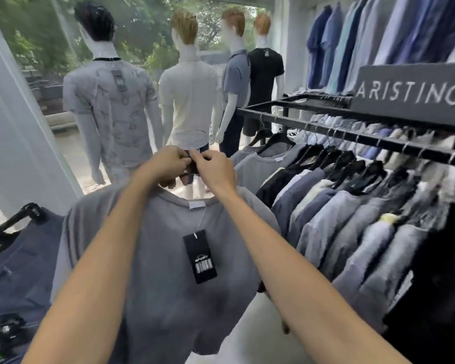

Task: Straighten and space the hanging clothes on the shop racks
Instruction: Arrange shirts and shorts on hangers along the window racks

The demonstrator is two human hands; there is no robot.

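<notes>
The person's forearms (95, 292) rise from the bottom edge and cross in front of a grey T-shirt (166, 306), which hangs in mid-air facing the camera, off the rack and held up at its hanger (192, 168). A black price tag (200, 256) with a barcode dangles on a thin string from the white label inside the neckline. Above the collar the left hand (166, 164) and the right hand (213, 172) meet, fingers curled and pinching the dark neck of the hanger between them; the exact grip is blurred. A faint wire hook shows just above the fingertips. To the right runs a black metal rack (323, 127) packed with shirts (352, 206) in grey, blue, white and black on dark hangers, pressed close together. A dark sign (410, 93) reading ARISTINO sits on top of the rack, and more blue shirts (378, 35) hang on the wall above. At lower left a navy shirt (16, 271) hangs on a black hanger. Beyond the hands four dressed mannequins (111, 101) stand with their backs to the camera, facing a window.
</notes>
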